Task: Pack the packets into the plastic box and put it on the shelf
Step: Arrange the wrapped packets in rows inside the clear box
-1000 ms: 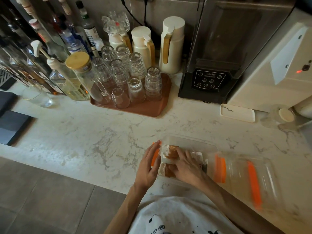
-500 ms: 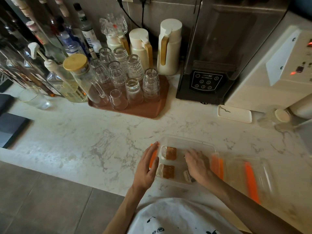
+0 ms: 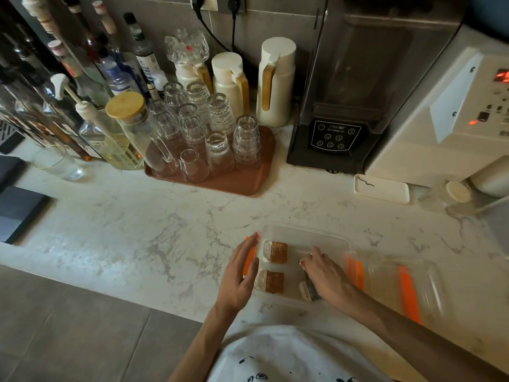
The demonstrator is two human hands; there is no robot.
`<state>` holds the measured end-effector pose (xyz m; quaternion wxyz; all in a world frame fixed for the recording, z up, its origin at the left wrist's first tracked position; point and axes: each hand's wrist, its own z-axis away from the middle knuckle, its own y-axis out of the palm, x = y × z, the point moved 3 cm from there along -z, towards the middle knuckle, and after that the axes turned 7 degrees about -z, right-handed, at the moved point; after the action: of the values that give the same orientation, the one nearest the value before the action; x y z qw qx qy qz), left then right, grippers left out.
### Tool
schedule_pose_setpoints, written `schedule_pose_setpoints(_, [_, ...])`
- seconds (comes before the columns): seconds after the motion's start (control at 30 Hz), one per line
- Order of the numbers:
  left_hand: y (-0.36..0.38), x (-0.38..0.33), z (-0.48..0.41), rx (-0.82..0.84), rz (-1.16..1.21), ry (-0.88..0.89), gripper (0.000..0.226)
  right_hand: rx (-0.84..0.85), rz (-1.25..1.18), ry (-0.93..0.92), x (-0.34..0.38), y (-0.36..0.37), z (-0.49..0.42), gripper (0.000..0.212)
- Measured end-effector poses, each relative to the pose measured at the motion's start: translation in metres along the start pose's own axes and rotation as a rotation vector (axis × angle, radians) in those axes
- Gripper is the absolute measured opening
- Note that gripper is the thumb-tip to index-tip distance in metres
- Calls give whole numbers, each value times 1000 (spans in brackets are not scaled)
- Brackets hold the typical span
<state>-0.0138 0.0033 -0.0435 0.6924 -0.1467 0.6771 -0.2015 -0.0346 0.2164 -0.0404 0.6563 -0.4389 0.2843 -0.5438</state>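
Marble counter (image 3: 143, 232): pale, veined, running left to right across the view.

Plastic box (image 3: 304, 235): clear, open-topped, on the counter at the near edge, right of centre. An orange clip (image 3: 249, 261) shows on its left wall.

Packets, inside the box: two amber ones lie flat at the left end, the far packet (image 3: 275, 251) and the near packet (image 3: 271, 282), side by side with a small gap. A third packet (image 3: 308, 290), pale with a dark side, sits at the near right of the box, just under the right hand.

Lid (image 3: 399, 285): clear with orange clips, blurred, lying on the counter just right of the box.

Left hand (image 3: 241, 274): flat and open, fingers straight, resting against the box's left wall over the orange clip; grasping nothing.

Right hand (image 3: 325, 274): reaching into the right half of the box, fingers curled down toward the third packet; whether they actually grip it cannot be told.

Brown tray (image 3: 242, 183): far of the box, loaded with upturned clear glasses (image 3: 219, 150) and a glass jug with a wooden lid (image 3: 126, 108).

Bottles (image 3: 82, 78): crowded at the far left.

Cream jugs (image 3: 275, 81): against the wall behind the tray.

Black blender base (image 3: 334, 137): far right of the tray.

White machine (image 3: 454, 119): far right.

Small white dish (image 3: 381, 188): on the counter in front of the machine.
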Motion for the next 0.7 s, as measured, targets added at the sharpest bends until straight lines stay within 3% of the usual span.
schedule_pose_setpoints(0.17, [-1, 1, 0, -3, -9, -6, 52, -112, -246, -6, -13, -21, 6, 35])
schedule_pose_setpoints(0.27, [0, 1, 0, 1, -10, -11, 52, -133, -758, 64, -26, -43, 10, 27])
schedule_pose_setpoints(0.4, [1, 2, 0, -4, -14, -16, 53, -31, -1356, 145, -32, -53, 18, 37])
schedule_pose_setpoints(0.6, [0, -1, 0, 7, -12, -14, 52, 43, -1675, 194, -32, -41, 12, 27])
schedule_pose_setpoints(0.7, [-1, -2, 0, 8, -11, -8, 53, 33, -1691, 205, -28, -38, 6, 25])
